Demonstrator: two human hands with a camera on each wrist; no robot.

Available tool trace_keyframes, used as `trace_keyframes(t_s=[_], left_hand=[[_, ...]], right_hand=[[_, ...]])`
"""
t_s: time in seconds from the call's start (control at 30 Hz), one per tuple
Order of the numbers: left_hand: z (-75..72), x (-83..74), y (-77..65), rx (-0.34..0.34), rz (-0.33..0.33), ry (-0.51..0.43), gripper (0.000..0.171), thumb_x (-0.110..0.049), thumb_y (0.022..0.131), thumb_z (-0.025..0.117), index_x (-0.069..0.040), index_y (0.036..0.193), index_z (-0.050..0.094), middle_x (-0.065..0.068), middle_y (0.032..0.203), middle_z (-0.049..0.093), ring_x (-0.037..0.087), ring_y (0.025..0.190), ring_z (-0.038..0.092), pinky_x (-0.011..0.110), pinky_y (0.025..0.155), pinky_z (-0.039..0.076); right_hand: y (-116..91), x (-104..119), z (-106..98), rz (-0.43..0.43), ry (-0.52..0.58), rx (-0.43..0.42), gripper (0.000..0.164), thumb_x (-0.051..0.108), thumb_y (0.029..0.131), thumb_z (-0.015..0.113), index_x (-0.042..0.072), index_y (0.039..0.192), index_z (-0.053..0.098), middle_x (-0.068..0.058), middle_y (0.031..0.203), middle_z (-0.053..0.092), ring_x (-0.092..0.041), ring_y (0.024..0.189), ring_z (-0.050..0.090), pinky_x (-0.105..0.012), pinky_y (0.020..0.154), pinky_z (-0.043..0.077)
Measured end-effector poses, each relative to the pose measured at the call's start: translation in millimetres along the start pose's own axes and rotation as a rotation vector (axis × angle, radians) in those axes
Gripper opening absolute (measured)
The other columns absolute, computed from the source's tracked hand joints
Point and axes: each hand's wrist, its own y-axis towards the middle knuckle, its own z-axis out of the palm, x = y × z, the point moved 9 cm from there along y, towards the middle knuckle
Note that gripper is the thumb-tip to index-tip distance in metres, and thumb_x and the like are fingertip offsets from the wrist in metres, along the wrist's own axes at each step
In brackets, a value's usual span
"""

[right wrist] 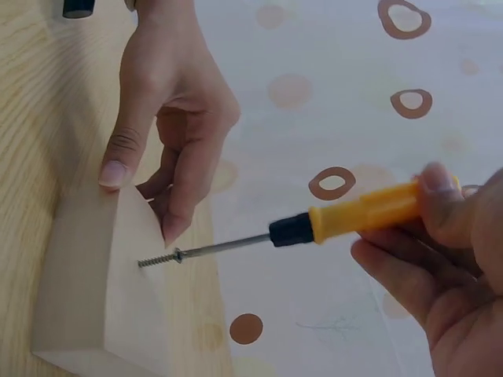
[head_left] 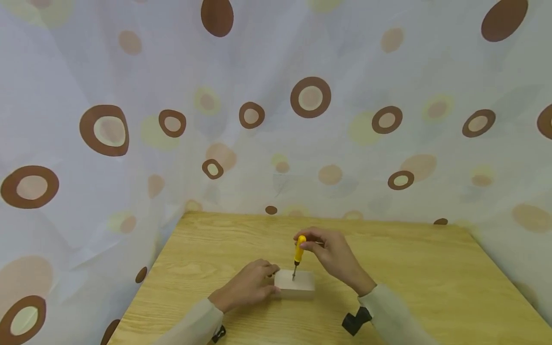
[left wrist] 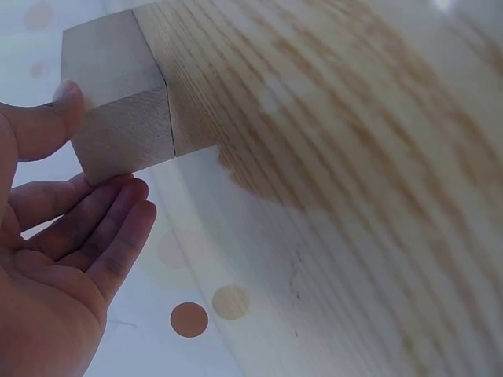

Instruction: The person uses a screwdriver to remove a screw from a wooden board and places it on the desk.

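Note:
A pale wooden block [head_left: 297, 286] lies on the table, and my left hand [head_left: 250, 286] grips its left end. In the left wrist view the thumb presses one face of the block [left wrist: 118, 63] while the fingers lie along the opposite side. My right hand [head_left: 334, 254] pinches the yellow handle of a screwdriver [head_left: 300, 249] between thumb and fingers. The screwdriver's tip meets the head of a screw [right wrist: 161, 259], whose threaded point stands in the block's top face. Most of the screw's thread shows above the wood.
The wood-grain table [head_left: 207, 239] extends around both hands. Behind it and at the sides hangs a white curtain [head_left: 276, 57] with brown and yellow circles. A black strap device [head_left: 357, 320] sits at the right wrist.

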Motion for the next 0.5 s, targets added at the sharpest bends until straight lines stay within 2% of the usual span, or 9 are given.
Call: trace_keyframes(t_s=[0.17, 0.33, 0.43, 0.5], left_hand=[[0.1, -0.2, -1.1, -0.006, 0.013, -0.003, 0.051, -0.037, 0.096, 0.075, -0.003, 0.134, 0.067, 0.006, 0.126, 0.068, 0.016, 0.114, 0.062, 0.033, 0.095, 0.054], [-1.2, 0.7, -1.0, -0.010, 0.008, -0.006, 0.051, -0.037, 0.096, 0.075, -0.003, 0.133, 0.067, 0.005, 0.124, 0.069, 0.014, 0.111, 0.063, 0.032, 0.092, 0.055], [-1.8, 1.0, -0.6, -0.009, 0.010, -0.010, 0.051, -0.037, 0.096, 0.075, -0.003, 0.133, 0.067, 0.005, 0.125, 0.068, 0.015, 0.112, 0.063, 0.031, 0.093, 0.055], [-2.1, 1.2, -0.6, -0.006, 0.011, -0.014, 0.051, -0.037, 0.096, 0.075, -0.003, 0.133, 0.067, 0.005, 0.125, 0.068, 0.015, 0.113, 0.062, 0.031, 0.093, 0.054]], right_hand=[[0.8, 2.2, 4.9, 0.008, 0.043, 0.061, 0.019, 0.013, 0.099, 0.069, 0.018, 0.116, 0.075, 0.004, 0.111, 0.074, -0.015, 0.101, 0.070, -0.031, 0.087, 0.059], [1.1, 4.1, 1.7, 0.030, -0.014, -0.023, 0.024, 0.027, 0.094, 0.076, 0.015, 0.115, 0.075, 0.005, 0.103, 0.075, -0.008, 0.088, 0.072, -0.026, 0.078, 0.060], [0.3, 3.6, -1.5, 0.021, -0.040, -0.061, 0.021, 0.025, 0.092, 0.078, 0.014, 0.110, 0.075, 0.007, 0.096, 0.075, -0.007, 0.078, 0.071, -0.027, 0.071, 0.060], [0.4, 3.0, -1.3, 0.008, -0.018, -0.039, 0.015, 0.021, 0.092, 0.077, 0.016, 0.106, 0.075, 0.007, 0.096, 0.074, -0.009, 0.078, 0.071, -0.028, 0.070, 0.059]])
